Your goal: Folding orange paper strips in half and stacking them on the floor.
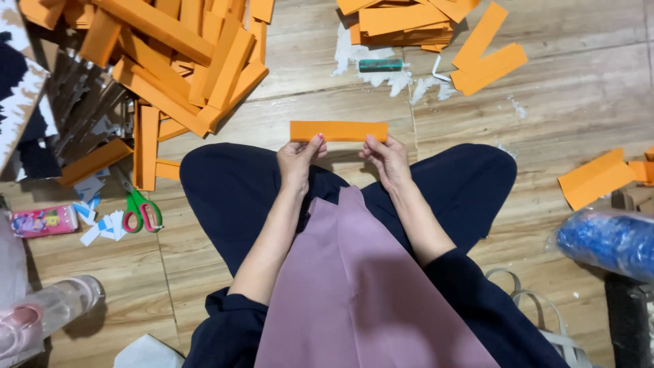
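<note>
Both hands pinch one folded orange paper strip (338, 131), held level above the lap: the left hand (298, 160) closed on its lower edge left of centre, the right hand (387, 158) closed on the edge nearer the right end. Beyond lie a large heap of orange strips (170, 48), a smaller stack (402, 20), a teal glue stick (380, 65) and green-handled scissors (141, 208) on the wooden floor (579, 102).
</note>
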